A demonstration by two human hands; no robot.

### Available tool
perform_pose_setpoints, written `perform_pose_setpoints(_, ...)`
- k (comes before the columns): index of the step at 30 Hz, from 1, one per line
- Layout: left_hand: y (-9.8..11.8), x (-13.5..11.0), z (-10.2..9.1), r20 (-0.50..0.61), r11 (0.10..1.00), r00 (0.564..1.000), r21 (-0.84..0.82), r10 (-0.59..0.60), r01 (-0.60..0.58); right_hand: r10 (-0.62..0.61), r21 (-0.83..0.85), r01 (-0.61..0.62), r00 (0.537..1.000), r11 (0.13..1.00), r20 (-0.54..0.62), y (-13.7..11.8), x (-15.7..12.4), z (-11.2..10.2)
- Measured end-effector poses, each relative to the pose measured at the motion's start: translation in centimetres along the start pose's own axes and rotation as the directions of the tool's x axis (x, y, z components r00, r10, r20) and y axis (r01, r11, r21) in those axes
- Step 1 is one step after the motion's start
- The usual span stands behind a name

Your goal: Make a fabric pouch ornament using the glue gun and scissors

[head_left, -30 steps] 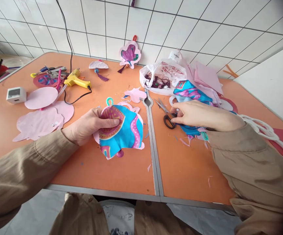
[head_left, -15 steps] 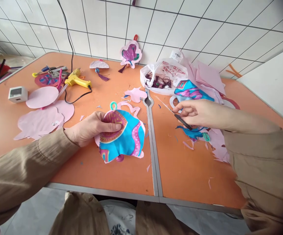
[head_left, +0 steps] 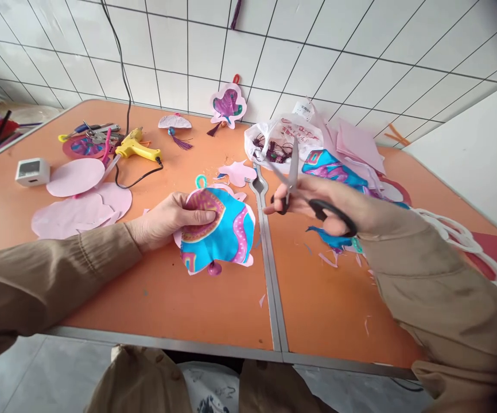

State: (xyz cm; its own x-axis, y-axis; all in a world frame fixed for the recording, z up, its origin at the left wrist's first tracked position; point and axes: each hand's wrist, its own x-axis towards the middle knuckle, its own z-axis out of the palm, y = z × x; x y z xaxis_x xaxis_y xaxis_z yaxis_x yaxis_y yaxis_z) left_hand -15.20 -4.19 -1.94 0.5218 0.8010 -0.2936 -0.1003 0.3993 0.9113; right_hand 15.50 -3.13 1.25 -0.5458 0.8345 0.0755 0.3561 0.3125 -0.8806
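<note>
The fabric-covered cutout (head_left: 225, 232) is pinched by the left hand (head_left: 162, 221); open scissors (head_left: 292, 166) are gripped in the right hand (head_left: 330, 203). Overhanging fabric appears untrimmed.

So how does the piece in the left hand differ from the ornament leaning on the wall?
The piece is gripped by the left hand over the orange table; the ornament leans on the tiled wall, untouched. The piece shows mostly bright blue fabric with pink bands; the ornament has a pale pink rim around a purple centre. The piece has a teal loop on top, the ornament a red one. Both have a lobed outline.
</note>
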Motion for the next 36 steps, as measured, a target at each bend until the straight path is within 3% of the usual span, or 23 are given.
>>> perform_pose_setpoints(2,-0.1,0.2,-0.4,0.003,1.0,1.0,0.017,-0.007,0.007,-0.1,0.124,0.073,0.968,0.99,0.231,-0.1,0.9,1.4)
perform_pose_setpoints(3,-0.1,0.2,-0.6,0.008,0.999,1.0,0.033,-0.009,0.009,-0.132,0.13,0.1,0.954,0.986,0.27,-0.2,1.4,2.0)
perform_pose_setpoints(5,-0.1,0.1,-1.1,0.024,0.998,1.0,0.064,-0.012,0.011,-0.154,0.098,0.134,0.958,0.986,0.243,-0.4,2.1,3.2)
perform_pose_setpoints(9,-0.1,0.0,-1.5,0.029,0.993,1.0,0.121,-0.006,0.002,-0.096,0.073,0.089,0.99,0.993,0.105,0.2,2.3,4.0)
perform_pose_setpoints(16,0.1,0.3,-1.2,0.025,0.979,0.999,0.205,-0.021,0.015,-0.195,-0.272,0.237,0.966,0.933,0.172,2.1,1.4,3.7)
perform_pose_setpoints(24,0.0,0.4,-0.9,0.045,0.966,0.999,0.258,0.022,-0.033,-0.196,-0.558,0.27,0.962,0.785,0.19,0.7,0.8,3.5)
perform_pose_setpoints(36,0.1,0.4,-0.6,0.03,0.915,0.999,0.402,0.028,-0.037,-0.226,-0.727,0.295,0.954,0.62,0.195,-0.2,0.2,3.8)
